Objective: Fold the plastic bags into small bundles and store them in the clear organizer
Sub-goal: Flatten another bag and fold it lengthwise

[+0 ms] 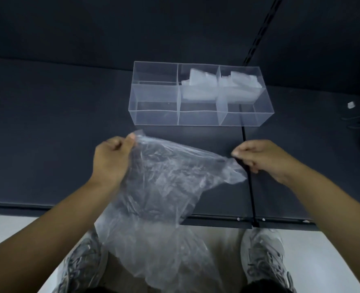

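bag feel: your plastic bag [164, 187] is thin, clear film, so judge it nearly weightless, limp and slippery; it will likely crumple, trap air and slide over itself when you crease it.
where to hold: take it by the top edge at the two corners and pull lightly apart, so the film flattens before you fold.
bag position: it hangs from your hands in front of you, its upper part over the near edge of the worktop [48, 123], its lower part drooping past that edge toward your shoes.
left hand: your left hand [111, 159] is raised above the worktop, fingers curled, thumb and fingers pinching the bag's left top corner.
right hand: your right hand [259, 159] has curled fingers pinching the right corner; the exact fingertip contact is partly hidden.
organizer: the organizer [156, 115] stands farther back on the worktop, apart from the bag; folded bundles [198, 87] lie in its middle and right compartments, and none shows in the left one.
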